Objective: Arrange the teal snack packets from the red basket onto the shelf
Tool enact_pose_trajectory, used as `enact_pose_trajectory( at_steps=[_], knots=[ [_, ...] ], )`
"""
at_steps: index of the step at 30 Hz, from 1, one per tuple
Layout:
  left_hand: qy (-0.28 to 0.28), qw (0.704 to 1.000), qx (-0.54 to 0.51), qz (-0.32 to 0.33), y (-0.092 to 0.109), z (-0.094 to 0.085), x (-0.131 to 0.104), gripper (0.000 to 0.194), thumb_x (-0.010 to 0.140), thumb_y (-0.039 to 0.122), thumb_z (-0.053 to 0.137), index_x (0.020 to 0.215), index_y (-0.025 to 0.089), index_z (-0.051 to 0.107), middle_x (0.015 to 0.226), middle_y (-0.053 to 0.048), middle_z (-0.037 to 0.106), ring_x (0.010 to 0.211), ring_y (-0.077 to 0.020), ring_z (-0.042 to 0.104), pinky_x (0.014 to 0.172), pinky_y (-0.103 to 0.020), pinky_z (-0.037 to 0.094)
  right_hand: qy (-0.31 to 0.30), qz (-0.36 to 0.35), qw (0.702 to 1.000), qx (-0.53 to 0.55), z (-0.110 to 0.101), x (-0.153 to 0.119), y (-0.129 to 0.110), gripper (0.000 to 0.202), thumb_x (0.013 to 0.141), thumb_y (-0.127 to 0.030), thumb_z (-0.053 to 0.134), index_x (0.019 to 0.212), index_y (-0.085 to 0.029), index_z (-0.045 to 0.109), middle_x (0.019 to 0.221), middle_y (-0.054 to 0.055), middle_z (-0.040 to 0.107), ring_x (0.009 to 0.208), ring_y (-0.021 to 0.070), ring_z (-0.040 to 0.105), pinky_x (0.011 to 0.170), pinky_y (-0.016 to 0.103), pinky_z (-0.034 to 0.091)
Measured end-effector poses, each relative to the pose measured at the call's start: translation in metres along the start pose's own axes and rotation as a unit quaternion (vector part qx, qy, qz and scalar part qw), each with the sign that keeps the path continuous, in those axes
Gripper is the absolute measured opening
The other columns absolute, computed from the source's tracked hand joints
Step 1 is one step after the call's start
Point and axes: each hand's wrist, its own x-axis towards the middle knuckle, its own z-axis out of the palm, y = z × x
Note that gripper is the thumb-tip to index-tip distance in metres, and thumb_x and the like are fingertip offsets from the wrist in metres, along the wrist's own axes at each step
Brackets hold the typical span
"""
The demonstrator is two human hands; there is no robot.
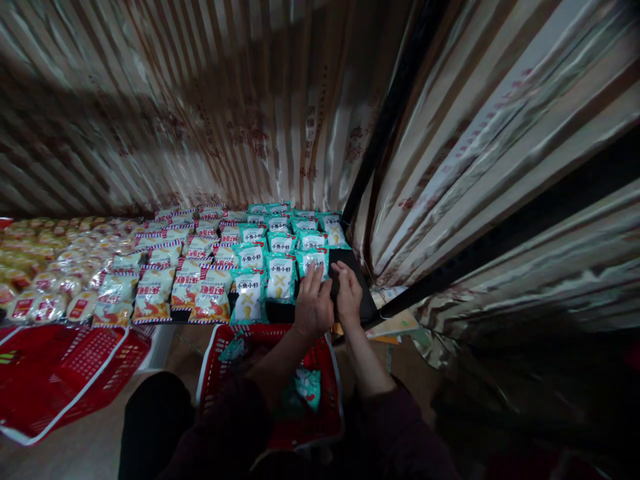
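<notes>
Rows of teal-edged snack bags [280,275] stand on a dark shelf [369,303]. At the front of their right-hand columns, my left hand [315,305] lies with its fingers stretched over the lower part of a snack bag [313,259], pressing on it rather than gripping it. Just right of that bag is my right hand [349,293], its fingers loosely bent and apart, with nothing visible in it. Below my forearms, a red basket [213,363] holds more teal bags [307,387], partly hidden by my left arm.
Orange-and-white snack bags [153,293] with striped edges fill the shelf to the left, then round wrapped packs [47,303]. Another red basket [75,373] sits on the floor at left. Pleated curtains [210,100] hang behind, and a dark pole [375,147] rises at the shelf's right corner.
</notes>
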Motion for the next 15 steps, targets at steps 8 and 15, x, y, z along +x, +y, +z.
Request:
enact_pose_trajectory(
  at_steps=[8,15],
  knots=[
    [-0.045,0.993,-0.104,0.024,0.006,0.001,-0.077,0.042,0.088,0.017,0.037,0.127,0.006,0.049,0.131,-0.019,0.054,0.133,-0.0252,0.040,0.108,-0.046,0.041,-0.010,0.018,1.000,0.011,-0.006,-0.083,-0.011,0.038,0.087,-0.047,0.047,0.099,-0.016,0.065,0.095,0.010,0.072,0.090,0.0199,0.066,0.086,0.035,0.049],
    [-0.093,0.992,-0.079,-0.040,-0.016,-0.001,-0.162,0.045,0.086,0.017,0.044,0.131,0.009,0.046,0.120,-0.019,0.059,0.119,-0.0257,0.052,0.098,-0.042,0.048,-0.117,0.037,0.989,-0.088,0.001,-0.158,0.021,0.031,0.086,-0.040,0.045,0.091,-0.020,0.068,0.089,0.005,0.073,0.087,0.0190,0.066,0.083,0.031,0.050]
  ],
)
